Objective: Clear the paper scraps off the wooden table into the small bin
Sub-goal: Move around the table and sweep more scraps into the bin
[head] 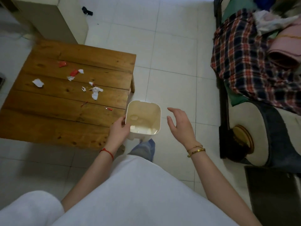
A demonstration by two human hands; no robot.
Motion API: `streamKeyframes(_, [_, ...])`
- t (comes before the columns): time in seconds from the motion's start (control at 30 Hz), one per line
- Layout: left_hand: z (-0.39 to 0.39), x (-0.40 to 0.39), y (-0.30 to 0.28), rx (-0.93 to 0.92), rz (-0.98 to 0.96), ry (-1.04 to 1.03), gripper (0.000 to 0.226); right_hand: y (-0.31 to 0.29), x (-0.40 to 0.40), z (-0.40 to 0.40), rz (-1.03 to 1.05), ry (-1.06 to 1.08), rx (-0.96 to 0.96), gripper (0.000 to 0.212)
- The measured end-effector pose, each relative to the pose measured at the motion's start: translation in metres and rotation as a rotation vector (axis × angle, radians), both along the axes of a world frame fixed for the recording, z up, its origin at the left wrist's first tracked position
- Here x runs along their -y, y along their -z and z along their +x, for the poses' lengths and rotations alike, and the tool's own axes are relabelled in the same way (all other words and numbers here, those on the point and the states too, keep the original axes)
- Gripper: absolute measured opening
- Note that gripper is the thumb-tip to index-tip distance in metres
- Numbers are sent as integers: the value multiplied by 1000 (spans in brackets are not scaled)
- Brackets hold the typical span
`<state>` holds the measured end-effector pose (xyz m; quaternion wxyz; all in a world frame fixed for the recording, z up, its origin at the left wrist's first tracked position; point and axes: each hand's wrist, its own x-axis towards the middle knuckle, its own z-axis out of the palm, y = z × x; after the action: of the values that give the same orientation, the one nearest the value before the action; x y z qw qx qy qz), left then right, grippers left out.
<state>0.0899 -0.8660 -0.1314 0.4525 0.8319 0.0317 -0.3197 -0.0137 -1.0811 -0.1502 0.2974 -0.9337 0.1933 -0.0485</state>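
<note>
A small cream bin (151, 110) sits just off the right edge of the wooden table (53, 121), its inside bare. My left hand (118, 130) grips the bin's near-left rim. My right hand (180, 123) hovers open to the right of the bin, fingers spread, not touching it. Several white and red paper scraps lie on the table's middle: a white scrap (38, 82) at the left, a crumpled white one (96, 92) near the centre, a red one (62, 63) farther back, and thin red slivers (108, 108) toward the bin.
A beige cabinet (53, 22) stands behind the table. A sofa with a plaid blanket (244, 62) and piled clothes lines the right side. A small black object (87, 10) lies on the white tiled floor at the back. My leg (145, 149) is below the bin.
</note>
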Motion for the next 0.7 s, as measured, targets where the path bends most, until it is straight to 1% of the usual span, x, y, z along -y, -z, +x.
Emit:
streamKeyframes(0.17, [47, 44, -2, -19, -40, -117, 45, -11, 59, 88, 1, -137, -33, 35])
streamKeyframes(0.37, [85, 80, 5, -9, 15, -260, 46, -14, 98, 182, -5, -346, -57, 36])
streamKeyframes(0.7, [94, 137, 29, -111, 74, -637, 47, 10, 127, 304, -43, -895, -93, 34])
